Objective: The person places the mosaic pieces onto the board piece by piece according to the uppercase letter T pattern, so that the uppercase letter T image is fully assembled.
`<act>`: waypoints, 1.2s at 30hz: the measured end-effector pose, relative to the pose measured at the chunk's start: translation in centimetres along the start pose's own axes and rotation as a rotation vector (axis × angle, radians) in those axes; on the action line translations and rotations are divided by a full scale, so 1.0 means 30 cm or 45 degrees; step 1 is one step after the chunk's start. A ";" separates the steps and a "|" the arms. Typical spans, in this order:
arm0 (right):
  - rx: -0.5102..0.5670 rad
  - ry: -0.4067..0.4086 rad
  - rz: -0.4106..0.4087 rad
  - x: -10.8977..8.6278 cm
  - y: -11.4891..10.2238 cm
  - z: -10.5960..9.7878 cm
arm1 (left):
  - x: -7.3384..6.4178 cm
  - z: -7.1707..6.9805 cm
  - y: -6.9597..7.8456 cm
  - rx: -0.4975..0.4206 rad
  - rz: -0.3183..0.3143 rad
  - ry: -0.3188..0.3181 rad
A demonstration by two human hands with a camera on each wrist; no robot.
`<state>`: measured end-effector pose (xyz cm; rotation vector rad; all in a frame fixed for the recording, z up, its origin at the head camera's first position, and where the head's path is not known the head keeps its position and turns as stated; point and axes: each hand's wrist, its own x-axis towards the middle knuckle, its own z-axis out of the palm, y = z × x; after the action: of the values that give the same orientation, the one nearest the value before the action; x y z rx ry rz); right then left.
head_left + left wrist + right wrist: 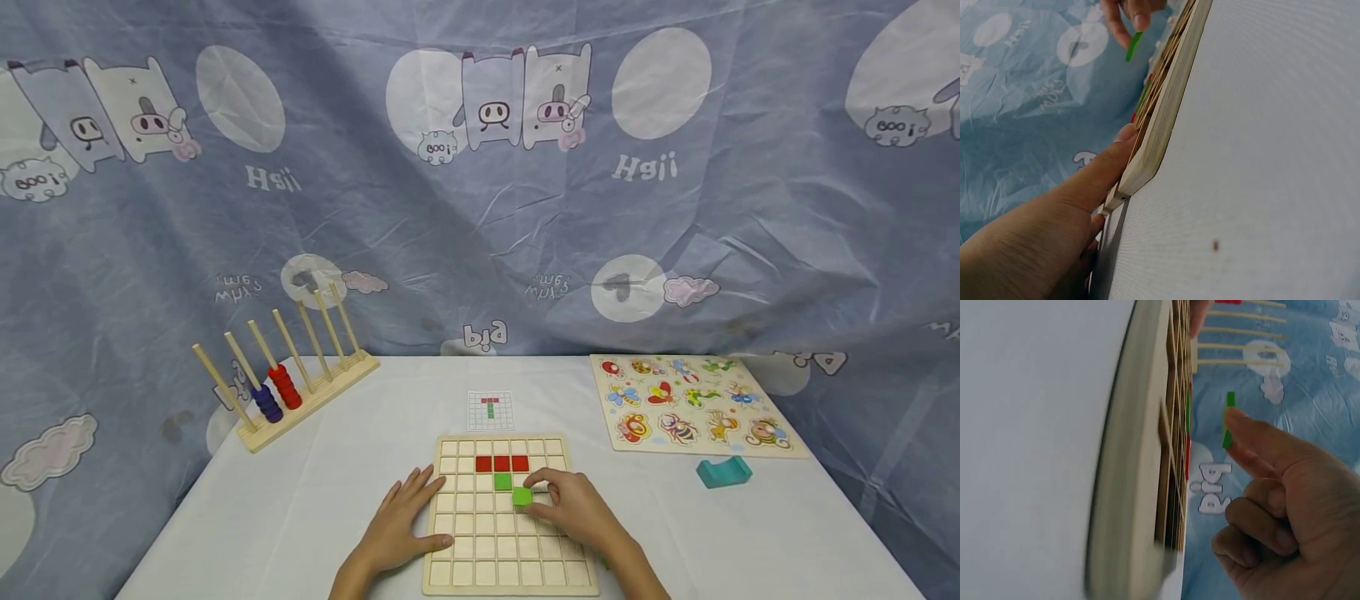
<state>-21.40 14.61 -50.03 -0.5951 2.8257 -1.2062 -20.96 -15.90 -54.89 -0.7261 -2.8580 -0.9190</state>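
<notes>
A wooden grid board [485,572] lies on the white table in the head view. Three red square tiles [501,463] sit side by side in its second row, and one green tile [502,482] fills the cell under the middle one. My right hand [573,506] pinches another green tile [522,497] between thumb and forefinger, raised over the board just right of the placed green one. In the right wrist view that tile [1230,419] stands clear of the grid, the other fingers curled. My left hand [405,523] rests at the board's left edge, fingers spread, thumb on the frame.
Behind the board lies a pattern card [491,411] with a red and green T. At the left stands a peg rack [315,392] with blue and red rings. An insect puzzle board [690,404] and a teal curved block [723,472] lie at the right.
</notes>
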 end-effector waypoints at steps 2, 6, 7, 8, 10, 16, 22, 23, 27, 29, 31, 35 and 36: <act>-0.026 -0.004 -0.010 0.016 -0.013 0.022 | -0.003 -0.001 -0.001 0.003 -0.001 0.003; -0.084 0.009 -0.041 0.041 -0.025 0.059 | -0.007 -0.003 0.000 -0.005 -0.001 0.011; -0.102 0.013 -0.048 0.045 -0.025 0.067 | -0.007 -0.003 -0.001 -0.006 0.000 0.012; -0.117 0.015 -0.052 0.048 -0.026 0.074 | -0.008 -0.003 -0.001 -0.008 0.001 0.013; -0.138 0.013 -0.053 0.053 -0.025 0.086 | -0.008 -0.003 -0.002 -0.006 0.004 0.014; -0.201 0.008 -0.050 0.061 -0.027 0.102 | -0.005 -0.002 -0.004 -0.002 0.021 0.020; -0.224 0.022 -0.042 0.057 -0.033 0.099 | -0.001 -0.004 0.000 -0.002 0.033 0.023; -0.223 0.021 -0.040 0.056 -0.034 0.099 | -0.001 -0.005 0.000 -0.002 0.033 0.020; -0.231 0.024 -0.029 0.055 -0.034 0.100 | 0.000 -0.004 -0.002 0.010 0.036 0.013; -0.229 0.023 -0.025 0.056 -0.033 0.101 | 0.001 -0.003 -0.004 0.016 0.039 0.015; -0.231 0.028 -0.024 0.057 -0.033 0.101 | 0.002 -0.003 -0.006 0.019 0.041 0.020; -0.239 0.032 -0.015 0.056 -0.030 0.102 | 0.002 -0.002 -0.007 0.015 0.044 0.022; -0.242 0.032 -0.014 0.055 -0.030 0.102 | 0.002 -0.002 -0.006 0.014 0.042 0.021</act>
<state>-22.16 11.35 -51.32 -0.6068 2.9841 -0.9595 -21.10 -16.04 -54.94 -0.7584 -2.8260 -0.8998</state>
